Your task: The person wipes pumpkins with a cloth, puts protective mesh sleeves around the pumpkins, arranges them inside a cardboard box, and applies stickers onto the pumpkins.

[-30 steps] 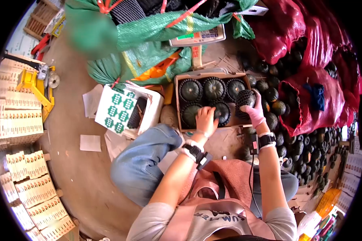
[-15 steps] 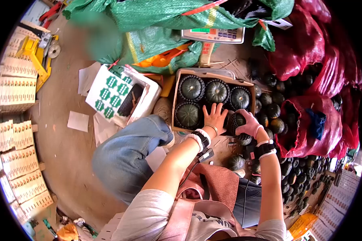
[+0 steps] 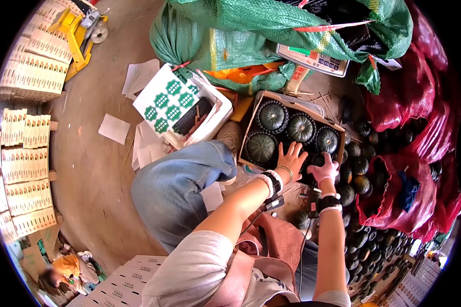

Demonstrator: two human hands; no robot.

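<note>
A cardboard box in front of me holds several dark green pumpkins, some in black foam nets. My left hand lies over the box's near side with its fingers spread, touching the pumpkins there. In the near right corner my right hand, which looks gloved in pink, has its thumb and fingers around a dark pumpkin. Most of that pumpkin is hidden under the hand. Both wrists wear white bands with black straps.
Left of the box stands a white foam box with a sheet of green stickers. Behind are a scale and green sacks. Red mesh bags and loose pumpkins fill the right. A person is at lower left.
The netted pumpkin in my right hand has gone down into the box's near right corner. My left hand stays at the near side, fingers spread. The whole view has turned and shifted.
</note>
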